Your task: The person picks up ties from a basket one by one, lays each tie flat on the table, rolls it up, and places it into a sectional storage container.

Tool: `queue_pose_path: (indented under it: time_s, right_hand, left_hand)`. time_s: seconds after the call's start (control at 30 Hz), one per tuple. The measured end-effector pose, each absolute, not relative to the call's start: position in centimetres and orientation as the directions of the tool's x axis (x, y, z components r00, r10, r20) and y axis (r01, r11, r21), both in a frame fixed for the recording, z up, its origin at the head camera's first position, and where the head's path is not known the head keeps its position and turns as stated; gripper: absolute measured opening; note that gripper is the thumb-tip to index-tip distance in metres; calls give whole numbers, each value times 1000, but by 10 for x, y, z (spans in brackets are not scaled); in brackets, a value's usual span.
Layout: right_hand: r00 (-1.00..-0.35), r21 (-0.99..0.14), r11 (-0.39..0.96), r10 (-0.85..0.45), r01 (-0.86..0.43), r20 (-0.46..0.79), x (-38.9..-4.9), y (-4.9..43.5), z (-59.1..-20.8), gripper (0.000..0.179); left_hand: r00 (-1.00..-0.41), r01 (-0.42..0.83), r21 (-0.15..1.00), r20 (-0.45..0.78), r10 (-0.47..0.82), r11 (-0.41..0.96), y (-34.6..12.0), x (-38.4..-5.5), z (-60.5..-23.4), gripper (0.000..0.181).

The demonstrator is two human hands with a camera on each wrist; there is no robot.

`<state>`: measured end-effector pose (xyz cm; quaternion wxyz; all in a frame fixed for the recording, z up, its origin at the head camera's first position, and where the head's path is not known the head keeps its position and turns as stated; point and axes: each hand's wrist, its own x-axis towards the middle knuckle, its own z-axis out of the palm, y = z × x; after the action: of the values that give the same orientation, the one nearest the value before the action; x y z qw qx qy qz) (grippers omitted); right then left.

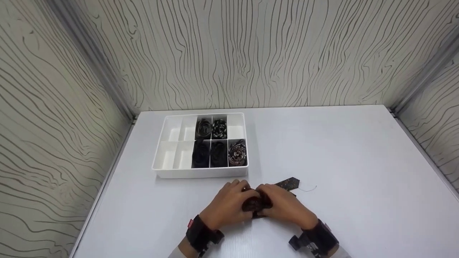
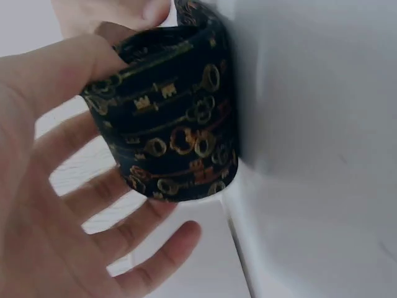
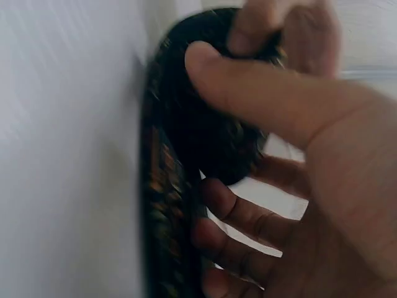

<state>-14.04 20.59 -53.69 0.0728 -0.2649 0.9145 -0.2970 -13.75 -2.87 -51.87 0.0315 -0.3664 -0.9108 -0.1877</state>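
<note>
A dark necktie (image 1: 252,204) printed with small keys is partly rolled up at the front of the white table. Its pointed tail end (image 1: 291,183) lies out to the right on the tabletop. My left hand (image 1: 231,201) grips the roll from the left; in the left wrist view the thumb hooks over the top edge of the rolled tie (image 2: 167,124). From the other side my right hand (image 1: 285,205) holds the same roll, its thumb across the coil (image 3: 217,130) in the right wrist view, fingers behind. The hands hide part of the roll in the head view.
Beyond the hands, left of centre, stands a white divided box (image 1: 200,172). Several of its compartments hold rolled ties, among them a red-brown patterned roll (image 1: 237,154) at the front right. A loose thread (image 1: 309,190) trails near the tie's tail. Patterned walls enclose the table (image 1: 358,161).
</note>
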Motion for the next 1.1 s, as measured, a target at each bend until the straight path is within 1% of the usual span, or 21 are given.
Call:
queue_pose_path:
  time_s: [0.07,0.13,0.23,0.3,0.4,0.43,0.5,0.57,0.63,0.73,0.83,0.93,1.0,1.1]
  right_hand:
    - [-850,-584,682,-526,-440,26,-141,204,-538,48]
    - [-851,-585,682,-524,-439,28,-141,204,-539,52]
    - [-849,-587,673,-527,-451,48,-140,203,-539,57]
    - [-847,-577,672,-527,-464,68,-140,204,-539,60]
    - [-851,-574,673,-519,-466,83,-143,206,-541,51]
    - [-851,-575,673,-519,-464,79,-144,206,-541,51]
    - [-851,-582,672,-521,-457,68,-144,208,-541,56]
    - [-843,-586,659,-533,-471,78,-145,208,-542,57]
    - [-834,-583,648,-544,-490,96,-145,208,-542,58]
    - [-828,-576,642,-548,-505,115,-145,208,-543,53]
    - [-837,-577,653,-538,-491,104,-145,208,-543,57]
    - [-832,-564,657,-545,-500,102,-145,209,-543,59]
    - [-826,-551,660,-555,-510,100,-145,210,-543,56]
    - [-823,-547,662,-561,-512,91,-146,211,-543,50]
  left_hand:
    - [-724,686,308,201,660,659,-27,-136,-519,52]
    - [-720,692,285,206,663,663,-26,-136,-519,52]
    - [-716,698,228,197,670,679,-27,-137,-517,46]
    - [-722,691,214,187,666,690,-26,-139,-515,50]
    - [-733,680,226,181,656,697,-26,-139,-515,57]
    - [-734,679,228,187,653,697,-26,-139,-515,59]
    - [-732,681,232,205,650,694,-25,-140,-516,54]
    - [-722,692,216,228,653,689,-25,-140,-516,45]
    - [-716,697,203,244,654,688,-24,-141,-516,43]
    - [-715,699,213,229,661,682,-23,-140,-517,47]
    - [-716,698,233,201,669,677,-21,-138,-518,51]
    - [-714,700,221,202,670,679,-20,-138,-520,53]
    - [-714,700,207,210,668,683,-20,-137,-520,58]
    - [-710,703,196,228,666,683,-20,-136,-521,62]
